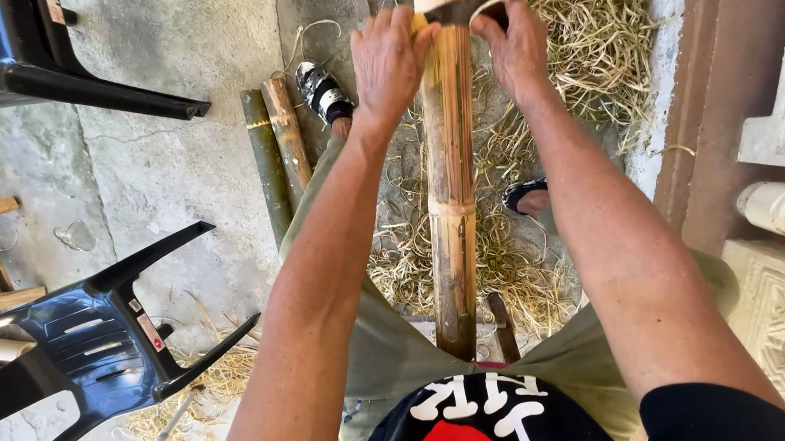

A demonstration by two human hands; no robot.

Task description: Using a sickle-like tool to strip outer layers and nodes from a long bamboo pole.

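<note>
While the head camera looks straight down, a long bamboo pole [451, 181] runs from between the person's knees up to the top edge of the picture, its green lower end resting near the lap. Across the pole near the top lies a dark blade [463, 9], held at both ends. The left hand [389, 59] is closed on the blade's left end, fingers curled over it and touching the pole's left side. The right hand [516, 48] pinches the blade's right end, beside the pole's right side. Both forearms stretch forward along either side of the pole. Pale bamboo shavings [595, 45] lie heaped on the concrete floor around and beyond the pole. Two short bamboo pieces [277, 146] lie side by side left of the left forearm, and an overturned dark plastic chair [91, 343] sits at lower left.
</note>
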